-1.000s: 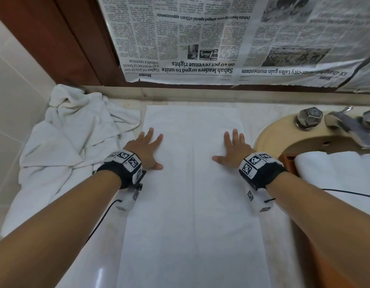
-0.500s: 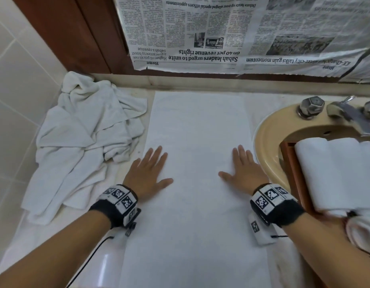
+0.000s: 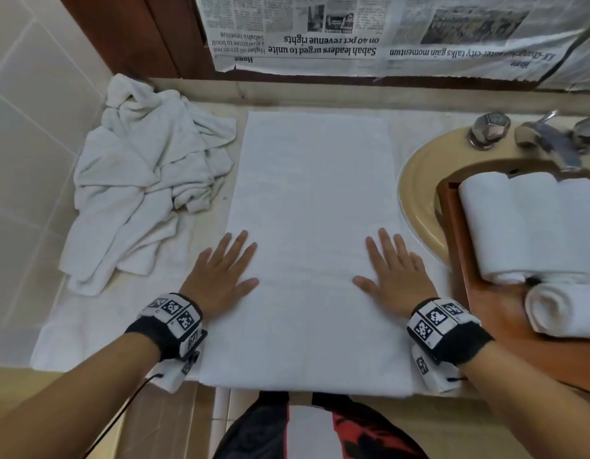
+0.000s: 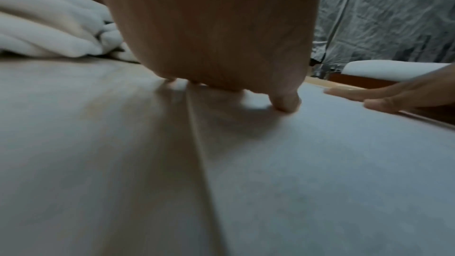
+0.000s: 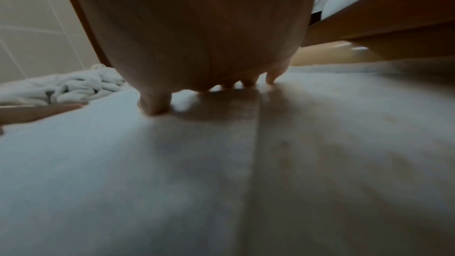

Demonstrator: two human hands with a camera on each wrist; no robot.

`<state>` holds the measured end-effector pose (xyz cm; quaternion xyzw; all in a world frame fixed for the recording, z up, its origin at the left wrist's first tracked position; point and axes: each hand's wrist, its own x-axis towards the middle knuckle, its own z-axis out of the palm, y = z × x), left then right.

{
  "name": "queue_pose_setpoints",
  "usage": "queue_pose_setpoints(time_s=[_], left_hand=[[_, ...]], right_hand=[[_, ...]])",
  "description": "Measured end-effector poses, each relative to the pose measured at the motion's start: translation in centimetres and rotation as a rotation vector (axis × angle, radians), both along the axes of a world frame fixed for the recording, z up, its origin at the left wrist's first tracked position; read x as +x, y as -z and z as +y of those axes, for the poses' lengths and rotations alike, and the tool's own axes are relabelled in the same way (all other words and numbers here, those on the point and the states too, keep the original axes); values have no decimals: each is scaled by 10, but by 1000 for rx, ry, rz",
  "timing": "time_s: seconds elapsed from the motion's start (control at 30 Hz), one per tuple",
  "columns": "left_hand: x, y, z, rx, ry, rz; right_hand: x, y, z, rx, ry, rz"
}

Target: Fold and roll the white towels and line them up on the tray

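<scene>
A white towel [image 3: 310, 226], folded into a long strip, lies flat on the counter running away from me. My left hand [image 3: 220, 273] presses flat on its left edge, fingers straight. On the towel's right edge my right hand [image 3: 394, 271] lies flat the same way. In the left wrist view the left hand [image 4: 214, 32] rests on the towel [image 4: 320, 172]; the right wrist view shows the right hand [image 5: 197, 32] on the towel [image 5: 98, 163]. A wooden tray [image 3: 492, 313] at the right holds rolled white towels [image 3: 525, 223] side by side and one roll [image 3: 565, 309] in front.
A crumpled heap of white towels [image 3: 144, 180] lies at the left by the tiled wall. The beige sink rim [image 3: 416, 197] with taps [image 3: 489, 129] lies at the right under the tray. Newspaper [image 3: 369, 31] hangs on the back wall. The counter's front edge runs below my wrists.
Both hands slid toward me along the towel's edges, staying flat on it. The view tilted down, so the counter's front edge and the tray's front roll now show.
</scene>
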<state>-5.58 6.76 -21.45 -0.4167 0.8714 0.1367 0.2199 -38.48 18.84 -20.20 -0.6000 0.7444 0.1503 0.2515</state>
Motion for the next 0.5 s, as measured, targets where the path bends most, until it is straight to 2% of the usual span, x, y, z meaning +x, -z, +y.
queue_pose_setpoints(time_s=[0.17,0.27,0.3,0.37,0.43,0.5], left_hand=[[0,-6,3,32,-49,-44],[-14,-22,-4,45,-91,-49],[-22,-29,-7,9,-103,-11],[-44,-44,-12,-86,-138,183],[-71,-58,-14,-129,-171,377],[-103,-68,-13,-70,-214,461]], right_hand=[[2,4,1,-10,18,0],[0,-9,-9,-47,37,-4],[-3,-13,-15,-92,57,-13],[-12,-22,-33,-190,116,-74],[-24,-36,-55,-226,231,-228],[-36,-53,-76,-229,365,-407]])
